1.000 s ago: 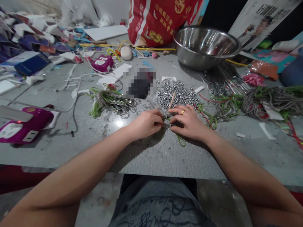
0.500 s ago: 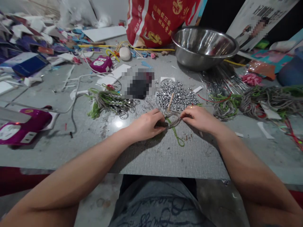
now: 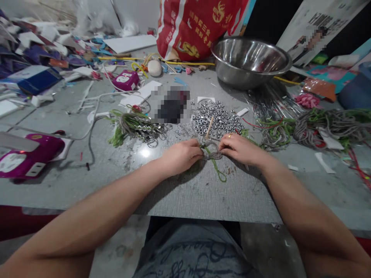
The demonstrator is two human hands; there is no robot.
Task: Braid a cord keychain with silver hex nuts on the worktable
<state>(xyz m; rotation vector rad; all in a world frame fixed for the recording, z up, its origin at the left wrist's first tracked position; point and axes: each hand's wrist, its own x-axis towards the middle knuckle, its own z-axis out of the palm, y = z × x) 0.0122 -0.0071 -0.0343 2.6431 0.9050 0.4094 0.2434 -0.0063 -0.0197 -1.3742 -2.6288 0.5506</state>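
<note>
My left hand [image 3: 181, 156] and my right hand [image 3: 241, 148] rest on the grey table [image 3: 188, 193], both pinching a small loop of grey and green cord [image 3: 213, 154] between them. The cord's green tail [image 3: 218, 170] trails toward me. Just beyond my hands lies a pile of shiny metal nuts [image 3: 218, 119] with a thin wooden stick [image 3: 209, 127] on it. A ring shows on my right hand.
A bundle of finished cords with nuts [image 3: 135, 127] lies left of the pile. Loose grey, green and red cords [image 3: 313, 125] spread at right. A steel bowl [image 3: 251, 60] and red bag [image 3: 199, 25] stand behind. Purple devices [image 3: 29, 154] and paper scraps clutter the left.
My right hand drew away to the right from the left, pulling the cord into an open loop, then came back closer. The left hand stayed put.
</note>
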